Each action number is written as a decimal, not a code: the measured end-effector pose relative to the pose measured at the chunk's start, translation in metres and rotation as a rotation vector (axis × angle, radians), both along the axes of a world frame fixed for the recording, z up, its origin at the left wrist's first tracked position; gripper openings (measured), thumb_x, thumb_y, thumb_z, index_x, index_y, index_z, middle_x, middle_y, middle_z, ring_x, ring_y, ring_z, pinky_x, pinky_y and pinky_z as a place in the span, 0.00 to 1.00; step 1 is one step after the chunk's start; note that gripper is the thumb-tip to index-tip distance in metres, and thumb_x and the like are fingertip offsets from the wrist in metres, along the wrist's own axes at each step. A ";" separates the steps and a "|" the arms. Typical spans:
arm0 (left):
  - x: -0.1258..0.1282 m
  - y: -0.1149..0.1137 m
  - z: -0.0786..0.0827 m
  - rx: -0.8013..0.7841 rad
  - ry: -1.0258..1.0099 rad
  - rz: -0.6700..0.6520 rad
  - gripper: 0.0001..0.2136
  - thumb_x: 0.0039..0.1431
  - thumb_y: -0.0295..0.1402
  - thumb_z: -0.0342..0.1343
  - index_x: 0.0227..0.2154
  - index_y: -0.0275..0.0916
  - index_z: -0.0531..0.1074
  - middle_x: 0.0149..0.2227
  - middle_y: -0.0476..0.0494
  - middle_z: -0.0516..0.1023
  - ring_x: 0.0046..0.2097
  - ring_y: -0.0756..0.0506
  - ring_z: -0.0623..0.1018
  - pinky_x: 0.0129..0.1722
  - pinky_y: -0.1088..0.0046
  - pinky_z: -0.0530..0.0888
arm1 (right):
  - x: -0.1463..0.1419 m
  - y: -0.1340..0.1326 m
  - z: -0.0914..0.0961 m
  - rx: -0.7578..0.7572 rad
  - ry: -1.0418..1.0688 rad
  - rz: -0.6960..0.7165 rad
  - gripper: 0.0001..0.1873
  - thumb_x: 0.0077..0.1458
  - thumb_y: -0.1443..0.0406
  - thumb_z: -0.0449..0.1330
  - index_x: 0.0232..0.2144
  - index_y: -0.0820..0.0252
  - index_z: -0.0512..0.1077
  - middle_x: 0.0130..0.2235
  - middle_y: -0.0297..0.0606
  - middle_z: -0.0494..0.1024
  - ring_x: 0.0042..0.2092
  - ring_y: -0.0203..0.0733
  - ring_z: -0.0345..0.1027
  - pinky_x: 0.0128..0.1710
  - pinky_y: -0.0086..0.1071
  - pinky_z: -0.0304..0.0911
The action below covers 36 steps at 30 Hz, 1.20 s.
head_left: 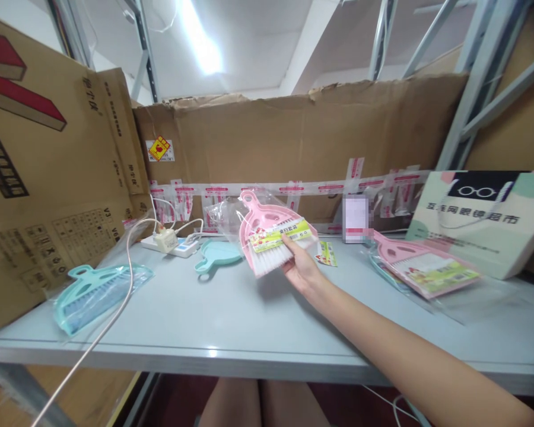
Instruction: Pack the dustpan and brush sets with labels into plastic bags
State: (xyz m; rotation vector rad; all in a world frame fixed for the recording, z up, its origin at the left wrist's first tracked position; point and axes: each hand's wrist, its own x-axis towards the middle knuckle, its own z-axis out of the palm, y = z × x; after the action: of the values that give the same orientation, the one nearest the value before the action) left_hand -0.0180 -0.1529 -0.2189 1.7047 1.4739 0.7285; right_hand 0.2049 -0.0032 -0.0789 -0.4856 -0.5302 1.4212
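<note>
My right hand [303,270] grips the lower right edge of a pink dustpan and brush set [271,228], thumb over its front. The set is raised above the table, its handle tilted up to the left, and a yellow-green label [280,235] runs across the white bristles. Clear plastic wrap [225,210] bulges out at its left. Behind and below it, a mint dustpan [220,255] lies on the table. A small yellow-green card [327,254] rests just right of the held set. My left hand is out of view.
A mint dustpan set in plastic [98,296] lies at the left, crossed by a white cable [127,290]. Behind is a power strip [169,244]. At the right lie stacked dustpan sets [427,267] beside a paper bag [476,225]. Cardboard boxes [293,142] wall the back.
</note>
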 end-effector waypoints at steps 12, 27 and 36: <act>0.060 0.154 0.184 -0.017 -0.781 0.234 0.27 0.54 0.52 0.51 0.50 0.36 0.65 0.50 0.33 0.72 0.47 0.41 0.75 0.40 0.68 0.74 | -0.007 -0.007 0.006 -0.079 0.007 -0.046 0.10 0.50 0.73 0.60 0.36 0.59 0.72 0.34 0.32 0.80 0.35 0.33 0.75 0.35 0.24 0.72; 0.066 0.154 0.150 -0.151 -0.904 -0.017 0.18 0.41 0.27 0.67 0.38 0.31 0.75 0.41 0.37 0.79 0.37 0.46 0.78 0.37 0.72 0.74 | 0.008 -0.001 0.005 -0.049 -0.323 0.081 0.07 0.47 0.69 0.64 0.32 0.61 0.71 0.29 0.35 0.80 0.28 0.34 0.73 0.27 0.24 0.70; 0.044 0.159 0.156 -0.178 -0.774 -0.031 0.18 0.41 0.27 0.67 0.38 0.29 0.74 0.41 0.34 0.78 0.37 0.44 0.78 0.37 0.70 0.75 | 0.045 0.018 0.003 -0.101 -0.720 -0.142 0.18 0.37 0.61 0.70 0.28 0.59 0.66 0.20 0.28 0.73 0.20 0.30 0.64 0.16 0.21 0.60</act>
State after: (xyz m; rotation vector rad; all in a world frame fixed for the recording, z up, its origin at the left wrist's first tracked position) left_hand 0.0261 0.0065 -0.0633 1.1081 0.9266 1.0512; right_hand 0.2498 0.0143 -0.0764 -1.1086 -0.9764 1.1143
